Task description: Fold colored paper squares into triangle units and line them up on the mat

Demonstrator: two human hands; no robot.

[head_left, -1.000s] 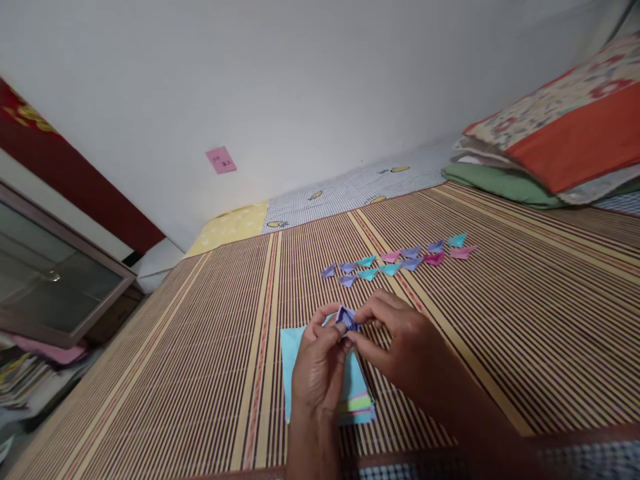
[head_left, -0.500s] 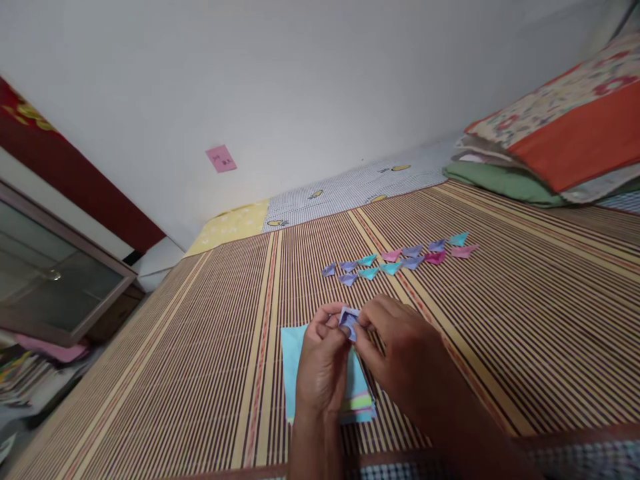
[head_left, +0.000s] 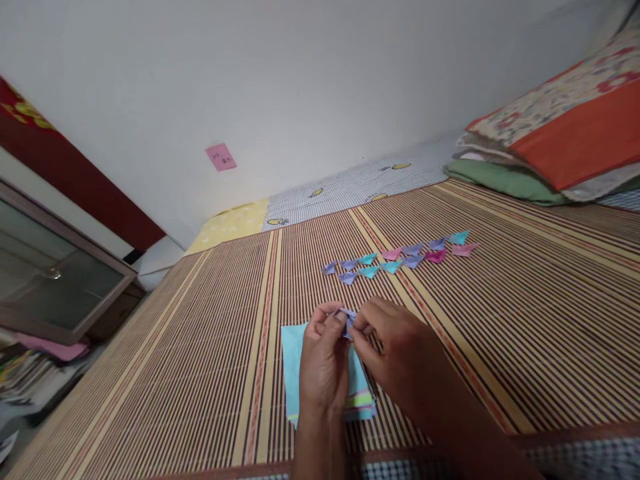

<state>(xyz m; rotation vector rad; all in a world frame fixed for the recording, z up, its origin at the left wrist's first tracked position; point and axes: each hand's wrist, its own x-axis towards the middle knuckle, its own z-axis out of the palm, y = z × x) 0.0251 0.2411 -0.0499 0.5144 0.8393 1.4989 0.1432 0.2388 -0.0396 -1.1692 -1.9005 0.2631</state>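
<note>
A small folded purple paper (head_left: 349, 324) is held between both hands in the head view. My left hand (head_left: 325, 353) pinches its left side, thumb on top. From the right, my right hand (head_left: 387, 337) grips the other side with thumb and forefinger, partly hiding it. Beneath my left hand lies a stack of square paper (head_left: 293, 357), light blue on top, with yellow-green and pink edges showing. Beyond the hands, several small folded paper pieces (head_left: 369, 272) in purple, blue and pink stand in two rows.
The striped mat (head_left: 215, 360) spreads under everything. Folded bedding (head_left: 565, 147) is piled at the right back. A pink note (head_left: 221, 157) is on the wall. At the left stands a glass-doored cabinet (head_left: 55, 267).
The purple paper has changed from an open, box-like shape to a narrower, more closed one. My left thumb has moved up over it.
</note>
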